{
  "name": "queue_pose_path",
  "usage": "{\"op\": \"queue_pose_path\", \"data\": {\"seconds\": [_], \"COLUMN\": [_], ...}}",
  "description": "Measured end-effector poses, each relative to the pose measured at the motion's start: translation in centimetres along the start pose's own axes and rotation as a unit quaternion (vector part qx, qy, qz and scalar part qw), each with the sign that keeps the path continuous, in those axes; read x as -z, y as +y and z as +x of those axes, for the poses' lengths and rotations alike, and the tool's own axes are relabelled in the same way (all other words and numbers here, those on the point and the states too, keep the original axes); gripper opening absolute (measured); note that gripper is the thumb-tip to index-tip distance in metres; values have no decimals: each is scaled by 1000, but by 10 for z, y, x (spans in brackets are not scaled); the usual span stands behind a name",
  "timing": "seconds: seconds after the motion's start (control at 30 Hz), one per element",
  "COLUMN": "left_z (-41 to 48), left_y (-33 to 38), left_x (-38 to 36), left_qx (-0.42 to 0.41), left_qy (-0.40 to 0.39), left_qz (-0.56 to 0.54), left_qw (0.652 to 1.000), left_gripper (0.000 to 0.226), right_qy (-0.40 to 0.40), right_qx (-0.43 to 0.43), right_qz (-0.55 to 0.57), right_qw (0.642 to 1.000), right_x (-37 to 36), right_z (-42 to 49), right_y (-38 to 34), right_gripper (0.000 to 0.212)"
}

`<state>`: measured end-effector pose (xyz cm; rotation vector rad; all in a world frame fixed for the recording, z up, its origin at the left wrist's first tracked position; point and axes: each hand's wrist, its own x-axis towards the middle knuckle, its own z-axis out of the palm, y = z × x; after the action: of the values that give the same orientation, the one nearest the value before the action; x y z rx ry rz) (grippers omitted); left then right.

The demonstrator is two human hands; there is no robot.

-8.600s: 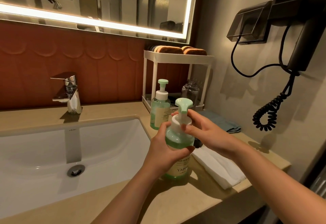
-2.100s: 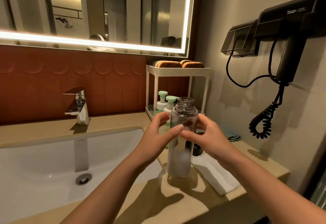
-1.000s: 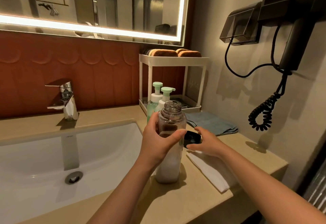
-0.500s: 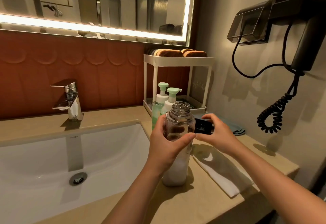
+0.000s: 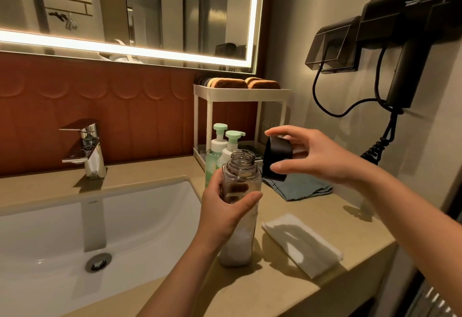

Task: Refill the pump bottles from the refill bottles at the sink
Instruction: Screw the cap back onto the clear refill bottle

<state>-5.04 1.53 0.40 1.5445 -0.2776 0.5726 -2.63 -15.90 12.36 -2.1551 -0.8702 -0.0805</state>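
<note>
A clear refill bottle [image 5: 240,174] stands uncapped on the counter beside the sink, with pale liquid low in it. My left hand [image 5: 225,210] grips its middle. Up and to the right of the bottle's mouth, my right hand [image 5: 312,156] holds the black cap [image 5: 277,158], tilted on its side between thumb and fingers. Two green pump bottles [image 5: 220,151] with mint pump heads stand together behind the refill bottle, partly hidden by it.
The white sink basin [image 5: 62,236] and chrome tap [image 5: 86,149] lie to the left. A white two-tier rack [image 5: 240,96] stands in the corner. A blue cloth [image 5: 300,186] and a folded white towel [image 5: 302,244] lie on the counter. A black hair dryer [image 5: 410,41] hangs on the right wall.
My right hand picked the black cap up from beside the white towel and lifted it to bottle-mouth height, tilting it on its side. My left hand has kept hold of the refill bottle.
</note>
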Motion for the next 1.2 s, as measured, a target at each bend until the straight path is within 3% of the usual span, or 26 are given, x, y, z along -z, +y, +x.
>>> {"op": "queue_pose_path", "data": {"seconds": [0.37,0.7,0.77,0.87,1.07,1.13,1.2], "left_z": [1,0,-1,-2,0,0,0], "left_y": [-2,2,4,4,3,2,3], "left_x": [0,-1,-2,-3,-6,-4,-3], "left_qx": [19,21,13,9,15,22,32], "left_qy": [1,-7,-7,-4,-10,-10,-15], "left_qz": [-2,-6,-6,-8,-5,-6,-3], "left_qw": [1000,1000,1000,1000,1000,1000,999], "left_gripper": [51,49,57,70,76,72,67], "right_qy": [-46,-69,-20,65,1,-81,-173], "right_qx": [53,46,50,96,62,28,-19], "right_qz": [-76,-227,-331,-481,-289,-189,-101], "right_qw": [995,970,942,869,955,978,980], "right_x": [-12,-22,-31,-46,-62,-52,-34], "right_z": [29,35,35,36,38,38,35], "right_y": [-34,-49,-53,-51,-48,-53,-55], "right_gripper": [51,47,43,45,45,49,45]}}
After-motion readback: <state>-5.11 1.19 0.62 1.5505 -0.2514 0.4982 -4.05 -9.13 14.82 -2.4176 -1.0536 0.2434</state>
